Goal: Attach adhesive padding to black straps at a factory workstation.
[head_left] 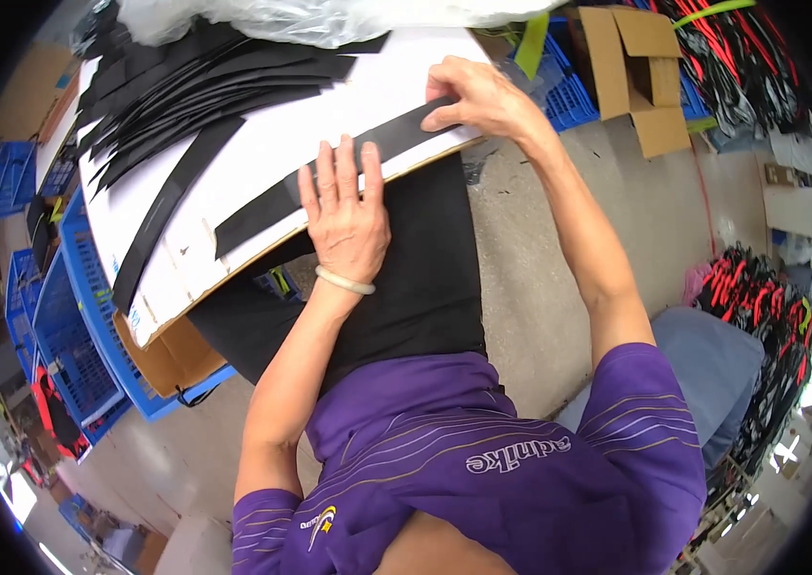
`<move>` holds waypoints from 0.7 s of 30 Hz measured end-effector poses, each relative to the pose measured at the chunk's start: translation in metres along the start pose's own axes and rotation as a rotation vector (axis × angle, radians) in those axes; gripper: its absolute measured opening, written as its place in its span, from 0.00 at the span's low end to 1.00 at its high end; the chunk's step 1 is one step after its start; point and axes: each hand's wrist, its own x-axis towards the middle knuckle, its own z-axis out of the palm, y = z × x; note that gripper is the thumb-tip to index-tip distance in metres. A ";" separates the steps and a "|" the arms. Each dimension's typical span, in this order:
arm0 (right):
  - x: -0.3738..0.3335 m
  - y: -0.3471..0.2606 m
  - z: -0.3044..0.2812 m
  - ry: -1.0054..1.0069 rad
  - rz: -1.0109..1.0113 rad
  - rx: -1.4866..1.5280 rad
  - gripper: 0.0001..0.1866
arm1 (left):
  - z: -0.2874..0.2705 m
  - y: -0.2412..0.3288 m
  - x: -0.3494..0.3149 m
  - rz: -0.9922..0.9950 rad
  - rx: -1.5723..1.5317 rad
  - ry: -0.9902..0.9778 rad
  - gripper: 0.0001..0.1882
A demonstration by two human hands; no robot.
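Note:
A black fabric strip [262,213] lies along the near edge of the white board [272,153]. My left hand [348,213] rests flat across the strip's middle, fingers stretched out and slightly spread. At the strip's right end, my right hand [483,99] pinches it between thumb and curled fingers. Another black strip [174,201] lies slanted on the board to the left. Beyond it, a fanned pile of black strips [224,91] covers the board's far left part.
Clear plastic sheeting [320,21] lies along the board's far edge. Blue crates [94,307] stand at the left, beside a cardboard box [171,362]. An open carton [644,81] sits at the far right. Bundles of black and red straps [756,311] are piled at the right.

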 end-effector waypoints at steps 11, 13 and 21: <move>0.006 -0.004 -0.006 -0.048 0.154 0.098 0.14 | 0.003 0.001 0.001 -0.015 -0.039 0.064 0.27; 0.007 -0.002 -0.006 -0.037 0.144 0.086 0.15 | 0.003 0.001 0.002 -0.008 -0.051 0.063 0.27; 0.008 0.010 -0.010 -0.100 0.138 0.102 0.15 | 0.000 0.001 0.002 0.010 -0.042 0.041 0.31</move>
